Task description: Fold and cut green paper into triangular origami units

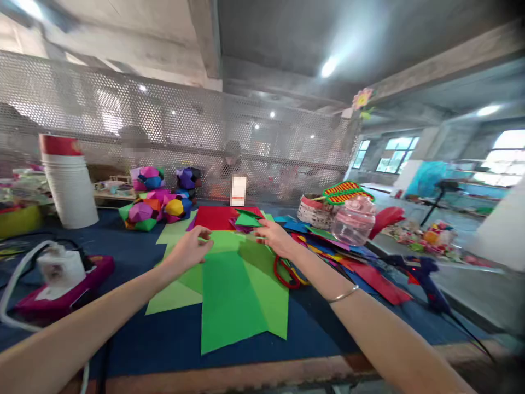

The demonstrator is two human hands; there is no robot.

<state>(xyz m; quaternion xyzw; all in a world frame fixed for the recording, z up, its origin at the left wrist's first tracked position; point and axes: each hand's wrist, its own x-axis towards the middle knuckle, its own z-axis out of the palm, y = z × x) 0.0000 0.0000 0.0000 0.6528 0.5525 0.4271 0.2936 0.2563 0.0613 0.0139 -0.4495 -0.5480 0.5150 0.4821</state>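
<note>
A: At the middle of the table, what are the hands doing?

B: Both are lying on the green paper. The left hand is resting on the upper left part of the sheets, fingers curled and pointing toward one o'clock. The right hand is sitting at the top edge, fingers reaching toward nine o'clock. Whether either is pinching the paper, I cannot tell; the picture is blurring there.

A: And the paper itself?

B: Several green sheets are lying fanned out on the blue cloth, spreading from twelve o'clock down toward six. A red sheet is lying beyond them at twelve.

A: Any containers?

B: At two o'clock a clear jar with a pink lid is standing; what is inside it is too blurred to tell. Just behind it a woven basket is standing, with a red-and-green woven piece at its rim. At ten o'clock a stack of white buckets is standing, a red one on top.

A: Anything else nearby?

B: Folded paper balls are piling up at eleven o'clock, red scissors are lying just beside the right wrist, and a blue glue gun is lying at three.
</note>
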